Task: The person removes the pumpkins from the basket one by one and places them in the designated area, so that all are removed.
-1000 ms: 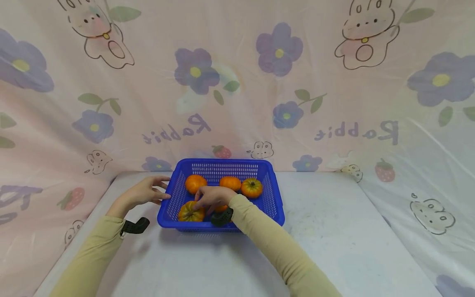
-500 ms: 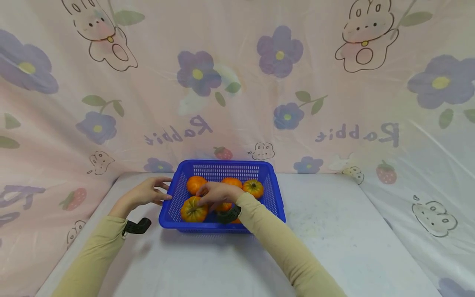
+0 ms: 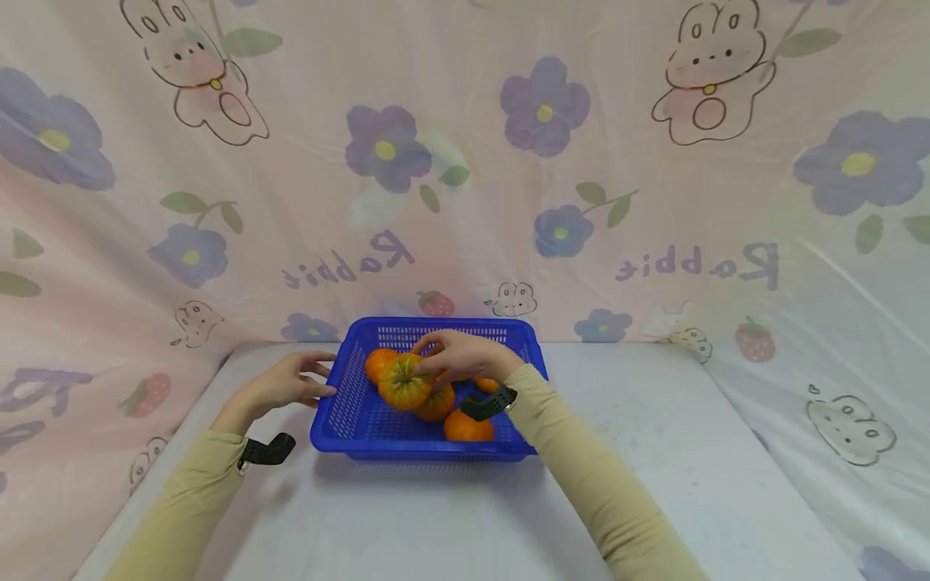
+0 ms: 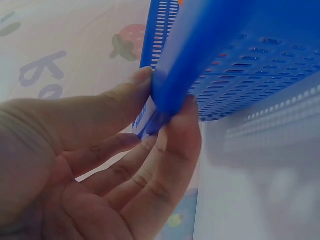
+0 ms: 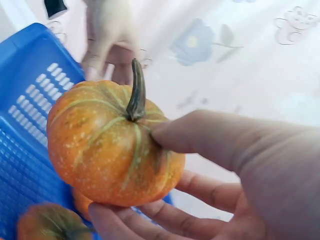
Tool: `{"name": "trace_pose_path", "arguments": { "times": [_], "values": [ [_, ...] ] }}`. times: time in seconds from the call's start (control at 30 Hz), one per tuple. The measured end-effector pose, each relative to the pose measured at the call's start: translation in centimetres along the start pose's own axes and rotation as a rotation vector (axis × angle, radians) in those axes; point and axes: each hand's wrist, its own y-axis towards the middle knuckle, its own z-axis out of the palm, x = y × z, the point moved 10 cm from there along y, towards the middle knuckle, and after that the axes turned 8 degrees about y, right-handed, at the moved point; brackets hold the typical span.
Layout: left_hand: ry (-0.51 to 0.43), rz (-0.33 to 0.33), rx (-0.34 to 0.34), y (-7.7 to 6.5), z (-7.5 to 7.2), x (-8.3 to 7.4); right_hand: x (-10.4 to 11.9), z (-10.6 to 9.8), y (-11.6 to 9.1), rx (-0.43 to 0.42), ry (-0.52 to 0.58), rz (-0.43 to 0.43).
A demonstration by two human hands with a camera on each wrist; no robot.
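Since half a second ago, ribbed pumpkin (image 3: 402, 385) has come up and away from near left corner of blue basket (image 3: 421, 446); now held above basket's left half. Right hand (image 3: 465, 359) clamped on it: thumb on crown beside stem (image 5: 137, 95), fingers curled beneath. Skin orange, pale speckles, greenish-yellow streaks along the grooves; squat, round; stem dark and tapered. Basket plastic, rectangular, slotted walls, smooth thick rim. Left hand (image 3: 286, 381) at basket's left rim, pinching it between thumb and finger. Hands apart, pumpkin between them, in the right's grip and clear of the left. Inside basket: far-left pumpkin (image 3: 379, 363), middle pumpkin (image 3: 436, 406), near-right pumpkin (image 3: 468, 428); fourth pumpkin (image 3: 485, 385) mostly hidden by right hand. Basket stands on white tabletop (image 3: 429, 520); behind basket, creased cloth (image 3: 465, 218) printed with flowers and rabbits
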Motion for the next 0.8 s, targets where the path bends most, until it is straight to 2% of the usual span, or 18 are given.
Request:
{"name": "trace_pose_path", "arguments": {
  "times": [0.33,0.47,0.67,0.8],
  "values": [
    [-0.033,-0.005,-0.009,0.1,-0.2,0.3,1.2,-5.6,-3.5,-0.102,0.035,-0.038],
    [-0.049,-0.005,-0.005,0.0,-0.4,0.1,1.2,-7.2,-4.4,-0.118,0.069,-0.053],
    [-0.064,-0.011,0.003,0.1,-0.4,0.4,1.1,-8.9,-5.8,-0.13,0.062,-0.108],
    [-0.079,-0.018,0.004,0.4,-0.4,0.6,0.3,-10.5,-6.8,-0.175,0.073,-0.112]
  ]
}}
